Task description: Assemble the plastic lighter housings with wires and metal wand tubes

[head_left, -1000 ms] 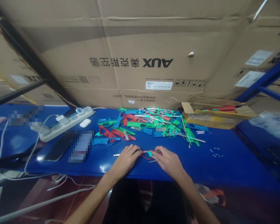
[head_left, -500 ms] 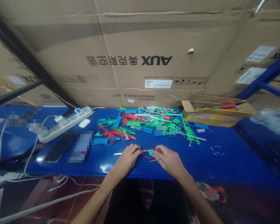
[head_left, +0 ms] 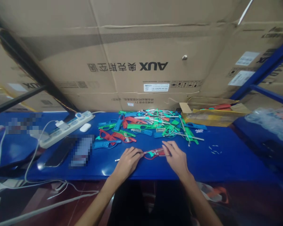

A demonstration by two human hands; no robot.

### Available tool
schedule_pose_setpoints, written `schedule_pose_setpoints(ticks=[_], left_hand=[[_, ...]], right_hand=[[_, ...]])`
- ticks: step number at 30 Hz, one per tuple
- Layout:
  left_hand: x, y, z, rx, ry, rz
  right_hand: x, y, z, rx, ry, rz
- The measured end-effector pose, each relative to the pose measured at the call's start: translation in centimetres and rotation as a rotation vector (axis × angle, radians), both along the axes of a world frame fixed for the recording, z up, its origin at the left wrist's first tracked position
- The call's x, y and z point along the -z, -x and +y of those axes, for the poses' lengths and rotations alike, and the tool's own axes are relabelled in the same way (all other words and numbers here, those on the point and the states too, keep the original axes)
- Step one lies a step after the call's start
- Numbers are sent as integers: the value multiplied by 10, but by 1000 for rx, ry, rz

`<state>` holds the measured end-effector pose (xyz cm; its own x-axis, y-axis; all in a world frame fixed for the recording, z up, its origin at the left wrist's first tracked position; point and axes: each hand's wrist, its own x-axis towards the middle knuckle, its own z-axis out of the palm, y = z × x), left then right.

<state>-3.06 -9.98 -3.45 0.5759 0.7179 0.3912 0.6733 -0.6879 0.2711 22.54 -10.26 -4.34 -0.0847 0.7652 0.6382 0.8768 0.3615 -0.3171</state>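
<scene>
Between my hands at the table's front lies a red stick lighter shell (head_left: 160,152), with a green trigger and thin wires showing inside. The fingers of my left hand (head_left: 129,160) are pinched on its left end. A metal tube's tip (head_left: 117,160) sticks out left past that hand. At the other end my right hand (head_left: 176,157) has its thumb and fingers closed round the red handle. Beyond the hands is a heap of red, blue and green lighter shells (head_left: 141,126), metal tubes and wired parts.
A cardboard box (head_left: 209,117) with red pieces stands at the back right. Small pale bits (head_left: 214,150) lie right of my hand. To the left are a power strip (head_left: 68,128), a white case (head_left: 85,127) and a dark phone (head_left: 61,152). Large cartons (head_left: 132,40) wall the back.
My right hand has moved a little right along the lighter, uncovering more of its red handle and inner parts. The left hand stays on its left end. The camera view has shifted slightly.
</scene>
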Motion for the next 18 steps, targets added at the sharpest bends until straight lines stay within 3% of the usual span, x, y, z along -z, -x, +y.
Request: schedule_pose_setpoints(ticks=[6,10,18], left_hand=[[2,0,-11,-39,-30,-42],[7,1,-13,-80,-51,-47],[11,-1,-17,-162,-62,-57]], right_hand=[[-28,-7,19,-146,114,169],[-45,-6,42,-200,131,129],[-39,33,70,-302,305,-98]])
